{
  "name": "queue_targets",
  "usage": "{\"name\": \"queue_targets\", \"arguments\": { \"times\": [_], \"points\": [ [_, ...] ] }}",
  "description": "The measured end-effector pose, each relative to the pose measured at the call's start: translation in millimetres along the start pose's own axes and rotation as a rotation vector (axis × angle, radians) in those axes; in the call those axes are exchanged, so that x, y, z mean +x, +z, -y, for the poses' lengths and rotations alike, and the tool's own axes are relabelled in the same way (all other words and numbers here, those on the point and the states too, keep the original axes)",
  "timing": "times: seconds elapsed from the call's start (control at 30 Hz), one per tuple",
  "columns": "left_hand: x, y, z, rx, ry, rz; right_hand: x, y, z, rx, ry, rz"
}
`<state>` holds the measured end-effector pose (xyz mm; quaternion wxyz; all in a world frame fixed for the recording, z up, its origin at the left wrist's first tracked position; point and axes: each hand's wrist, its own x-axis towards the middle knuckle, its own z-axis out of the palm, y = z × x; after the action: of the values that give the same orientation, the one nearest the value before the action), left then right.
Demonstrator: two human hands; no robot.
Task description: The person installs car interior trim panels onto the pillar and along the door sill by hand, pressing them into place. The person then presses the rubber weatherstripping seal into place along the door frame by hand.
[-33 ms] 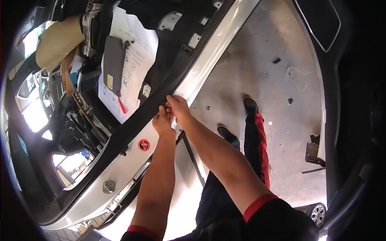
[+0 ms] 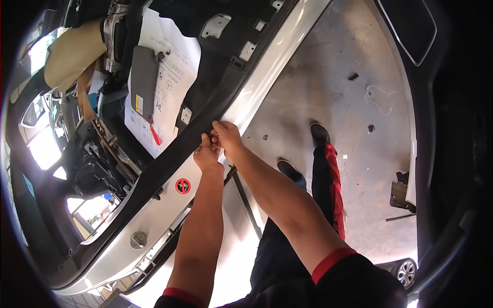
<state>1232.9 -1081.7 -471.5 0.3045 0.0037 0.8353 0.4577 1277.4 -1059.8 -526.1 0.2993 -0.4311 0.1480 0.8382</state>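
A long black rubber door seal runs diagonally along the edge of a white car body's door opening. My left hand is closed at that seal, thumb and fingers pinched on its outer edge. Right beside it, nearly touching, my right hand pinches the same edge slightly farther up. The fingers hide the exact spot they grip. Below the left hand, the white door pillar carries a round red-and-black sticker and a metal striker.
Inside the car, a grey sun visor with a red tag lies on a printed white sheet. A tan panel and loose wiring are farther left. My shoes stand on the grey floor, near small dark scraps. An open door borders the right.
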Motion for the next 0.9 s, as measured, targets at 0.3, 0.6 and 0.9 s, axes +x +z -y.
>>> {"name": "queue_targets", "arguments": {
  "times": [0.3,0.6,0.9],
  "points": [
    [-13.8,39.3,-0.3,0.284,0.068,-0.197,12.0,4.5,7.2,-0.391,-0.251,-0.258],
    [-2.9,34.7,6.5,-0.132,-0.107,0.06,13.5,-9.9,37.8,-0.089,0.017,-0.058],
    [8.6,43.5,26.9,-0.069,0.088,0.013,16.9,-0.8,37.4,-0.232,-0.173,-0.139]
  ]
}}
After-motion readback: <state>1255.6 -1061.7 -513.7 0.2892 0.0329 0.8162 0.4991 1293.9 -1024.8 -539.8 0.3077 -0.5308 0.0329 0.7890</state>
